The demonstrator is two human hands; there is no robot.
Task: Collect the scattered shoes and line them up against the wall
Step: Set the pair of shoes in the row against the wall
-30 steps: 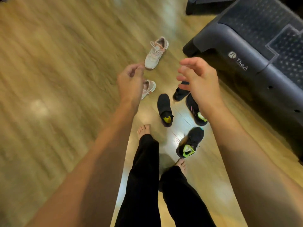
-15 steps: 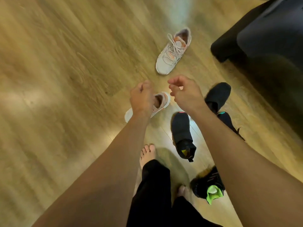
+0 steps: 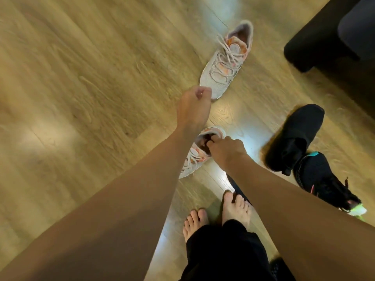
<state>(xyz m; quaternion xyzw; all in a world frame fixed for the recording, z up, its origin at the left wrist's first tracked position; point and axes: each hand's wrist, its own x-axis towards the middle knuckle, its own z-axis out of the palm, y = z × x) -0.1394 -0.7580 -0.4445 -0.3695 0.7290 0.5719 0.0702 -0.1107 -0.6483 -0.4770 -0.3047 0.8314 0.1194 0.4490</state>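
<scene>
Two white sneakers with orange accents lie on the wood floor. The far white sneaker point(image 3: 227, 61) points toe-down toward me. My left hand point(image 3: 192, 106) hovers just at its toe, fingers curled and holding nothing. The near white sneaker point(image 3: 193, 159) lies partly under my left forearm. My right hand point(image 3: 225, 151) has its fingers hooked into that sneaker's heel opening and grips it. A black slip-on shoe point(image 3: 294, 134) and a black shoe with teal and lime trim point(image 3: 324, 179) lie to the right. Another black shoe point(image 3: 236, 186) is mostly hidden under my right forearm.
A dark piece of furniture point(image 3: 324, 37) fills the top right corner. My bare feet point(image 3: 235, 207) stand at the bottom centre, below the near sneaker. Wood floor point(image 3: 91, 78) stretches to the left. No wall is in view.
My view has dropped closer to the floor. My right hand moved down and left into the near sneaker's opening and took hold of it. My left hand reached forward to the far sneaker's toe.
</scene>
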